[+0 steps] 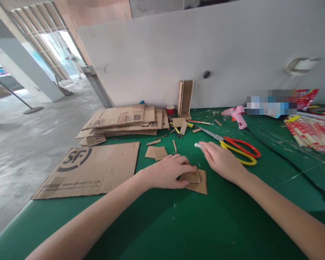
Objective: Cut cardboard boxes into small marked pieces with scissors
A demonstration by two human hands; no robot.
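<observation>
My left hand is closed over a small rectangular plate with pale, see-through-looking edges, its thumb and fingers on the sides. That plate lies on a small piece of cardboard, which sticks out to the right and below. To the right, my right hand is closed around a thin white-tipped stick; most of it is hidden in the fist, so its kind is unclear. Scissors with red and yellow handles lie open just beyond the right hand. Small cardboard scraps lie past the left hand.
A large cardboard sheet lies at left, with stacked cardboard behind. An upright cardboard channel stands by the wall. A pink glue gun trails a black cord rightward. A yellow-black cutter and packets lie at the back.
</observation>
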